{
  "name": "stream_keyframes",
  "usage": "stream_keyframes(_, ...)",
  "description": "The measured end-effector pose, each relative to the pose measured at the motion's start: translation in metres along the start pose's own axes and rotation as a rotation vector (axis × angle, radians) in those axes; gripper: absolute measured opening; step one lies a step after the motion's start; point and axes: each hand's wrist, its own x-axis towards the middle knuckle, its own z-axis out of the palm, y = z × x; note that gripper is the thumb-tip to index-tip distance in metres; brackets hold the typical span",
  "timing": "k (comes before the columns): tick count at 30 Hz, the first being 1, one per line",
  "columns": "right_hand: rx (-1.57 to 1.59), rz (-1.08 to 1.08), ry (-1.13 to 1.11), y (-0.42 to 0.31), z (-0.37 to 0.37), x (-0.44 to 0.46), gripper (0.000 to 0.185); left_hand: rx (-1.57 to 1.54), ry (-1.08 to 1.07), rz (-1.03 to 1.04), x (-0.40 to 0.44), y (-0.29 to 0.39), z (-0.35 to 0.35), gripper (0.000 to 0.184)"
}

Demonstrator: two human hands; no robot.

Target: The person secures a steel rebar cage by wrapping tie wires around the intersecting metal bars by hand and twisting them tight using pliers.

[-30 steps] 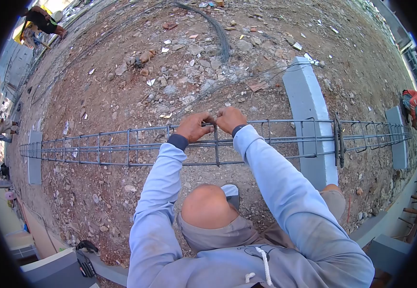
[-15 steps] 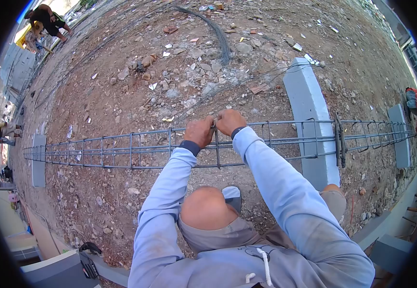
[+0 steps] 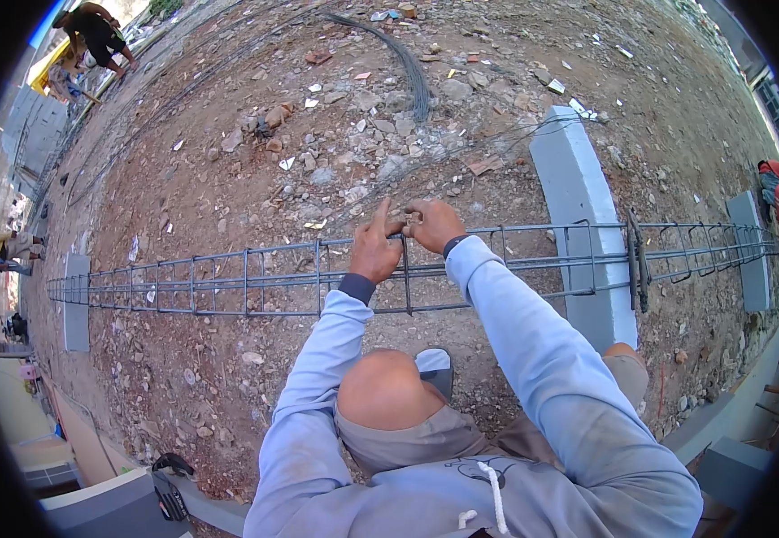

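We are looking down at a long steel cage (image 3: 319,269), which is stretching from left to right in front of the person's body. It is passing over three grey blocks: one far left block (image 3: 76,314), one long block (image 3: 578,197) to the right of the hands, and one far right block (image 3: 748,278).

The left hand (image 3: 375,253) is standing upright at the upper bar, just beside one cross-tie (image 3: 408,291) of the cage. Its index finger is pointing up and its thumb is reaching to the right, so we are seeing these fingers apart from each other. The right hand (image 3: 435,224) is bending over the same place, very near to the left one. Its fingers are curling, with the tips close together; whether they are holding something thin, we are not able to tell.

To the right, a dark narrow piece (image 3: 633,269) is crossing the cage in front of the long block; what it is exactly, we are not able to say. Beyond the cage, a bundle of thin rods (image 3: 412,72) is lying on the stony ground (image 3: 183,197). A co-worker in red (image 3: 778,184) is bending near the right end of the cage.
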Motion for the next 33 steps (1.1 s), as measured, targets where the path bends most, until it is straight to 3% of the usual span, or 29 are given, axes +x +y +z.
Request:
stream_keyframes(8,0.114,-0.243,0.000,0.020,0.006,-0.005,0.028,0.062,0.075,0.084,-0.012,0.007,0.004,0.072)
stream_keyframes(11,0.116,-0.228,-0.033,0.018,0.002,-0.005,0.026,0.066,0.072,0.053,-0.011,0.008,0.006,0.069)
stream_keyframes(16,-0.036,-0.308,-0.171,0.010,-0.016,0.010,0.025,0.076,0.106,-0.056,-0.013,0.020,0.014,0.065)
stream_keyframes(21,-0.215,-0.406,-0.290,-0.008,-0.030,0.025,0.016,0.111,0.256,0.000,-0.015,0.017,0.022,0.049)
stream_keyframes(25,-0.321,-0.386,-0.261,-0.002,-0.017,0.031,0.019,0.201,0.305,0.035,-0.014,0.012,0.027,0.031)
stream_keyframes(33,-0.400,-0.122,-0.223,-0.030,-0.022,0.019,0.027,0.202,0.250,-0.083,-0.012,0.014,0.027,0.028)
